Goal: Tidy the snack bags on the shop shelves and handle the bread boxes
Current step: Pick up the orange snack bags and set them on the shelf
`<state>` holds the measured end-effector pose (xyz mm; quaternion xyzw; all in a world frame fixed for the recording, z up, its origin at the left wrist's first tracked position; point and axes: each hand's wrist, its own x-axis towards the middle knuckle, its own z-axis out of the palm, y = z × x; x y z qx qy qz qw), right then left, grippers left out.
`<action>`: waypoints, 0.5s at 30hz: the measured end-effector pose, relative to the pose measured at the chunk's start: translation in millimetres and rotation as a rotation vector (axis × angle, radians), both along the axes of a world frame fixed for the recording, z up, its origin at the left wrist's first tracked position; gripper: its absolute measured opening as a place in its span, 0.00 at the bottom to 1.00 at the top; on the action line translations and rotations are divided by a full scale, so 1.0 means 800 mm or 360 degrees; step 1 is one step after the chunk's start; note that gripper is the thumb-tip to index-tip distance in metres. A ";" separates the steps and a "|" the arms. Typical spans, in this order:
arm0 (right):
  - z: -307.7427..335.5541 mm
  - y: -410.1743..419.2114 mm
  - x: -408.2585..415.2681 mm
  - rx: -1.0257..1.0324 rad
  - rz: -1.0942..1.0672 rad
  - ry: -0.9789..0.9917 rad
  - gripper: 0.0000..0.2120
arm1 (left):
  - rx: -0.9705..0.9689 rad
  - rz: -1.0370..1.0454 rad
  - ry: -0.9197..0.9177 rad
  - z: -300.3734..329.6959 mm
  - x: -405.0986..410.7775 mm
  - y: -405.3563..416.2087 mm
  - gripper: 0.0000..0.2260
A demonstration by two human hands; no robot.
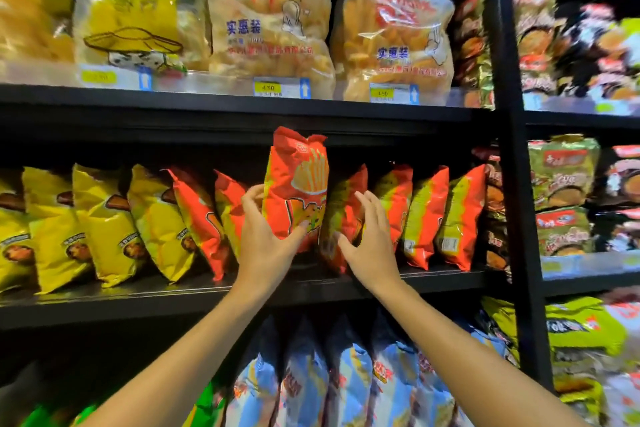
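Two hands meet at the middle shelf [242, 291]: the left hand [266, 239] grips a red bag [294, 184], upright with its top seam up, while the right hand [370, 239], fingers spread, touches the neighbouring bags [346, 215].

Raised bag [294, 184] between left hand [266, 239] and right hand [370, 243], before the shelf's [433, 279] bag row [426, 215]
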<state>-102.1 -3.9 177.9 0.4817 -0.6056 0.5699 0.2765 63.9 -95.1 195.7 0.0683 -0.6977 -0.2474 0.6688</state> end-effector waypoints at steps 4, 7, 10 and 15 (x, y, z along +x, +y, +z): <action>0.006 -0.016 -0.002 0.0116 -0.0198 0.0062 0.44 | -0.0115 0.0276 -0.0077 0.007 -0.033 -0.012 0.44; 0.007 -0.020 -0.002 0.0199 -0.0237 0.0114 0.45 | -0.0122 0.0333 -0.0183 0.008 -0.052 -0.017 0.44; -0.003 -0.018 -0.010 0.0246 -0.0233 0.0147 0.42 | -0.0138 0.0366 -0.0369 -0.001 -0.068 -0.031 0.43; -0.006 -0.018 -0.011 0.0195 -0.0267 0.0127 0.32 | -0.0097 0.0276 -0.0498 -0.003 -0.072 -0.039 0.46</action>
